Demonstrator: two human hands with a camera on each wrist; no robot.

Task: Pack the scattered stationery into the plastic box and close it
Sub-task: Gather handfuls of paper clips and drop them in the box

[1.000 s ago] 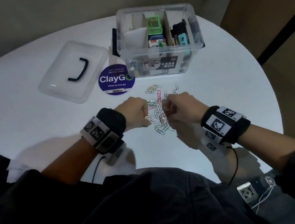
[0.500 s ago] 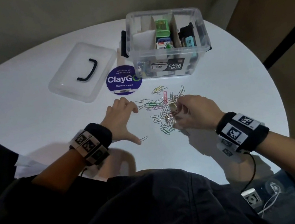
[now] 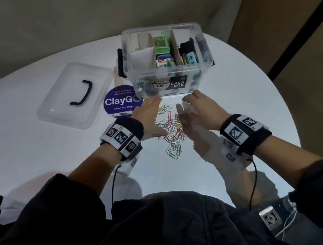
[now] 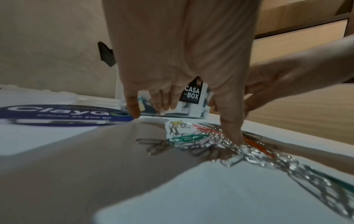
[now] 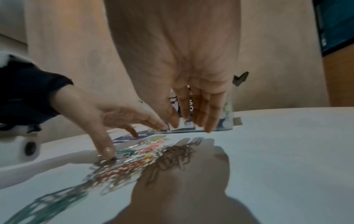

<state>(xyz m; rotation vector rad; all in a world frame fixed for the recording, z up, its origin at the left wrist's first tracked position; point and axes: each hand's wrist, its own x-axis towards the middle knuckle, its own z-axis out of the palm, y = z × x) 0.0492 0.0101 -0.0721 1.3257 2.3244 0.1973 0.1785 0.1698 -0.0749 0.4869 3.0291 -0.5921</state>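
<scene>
On the round white table (image 3: pixel 31 145), take the clear plastic box (image 3: pixel 172 81) as your landmark: it stands open at the far side, cardboard dividers and a green case already inside, its walls glossy and see-through. To the left of the box lies its lid (image 3: pixel 60 103), frosted, flat, with a black handle, and beside the box's near left corner sits a round dark-blue ClayGo sticker (image 3: pixel 118 104). Just in front of the box your left hand (image 3: pixel 149 120) is spread wide, fingers straight, thumb tip pressing into the pile; your right hand (image 3: pixel 201 111) is also open with fingers extended and holds nothing I can make out. Between them, nearer you than the box, lies the heap of paper clips (image 3: pixel 172 133), thin bent wire, some bare silver, some coated red, green, yellow. To gather well, I would sweep both palms inward along the smooth table, herding the clips into one tight mound before scooping, since loose wire slips through spread fingers.
</scene>
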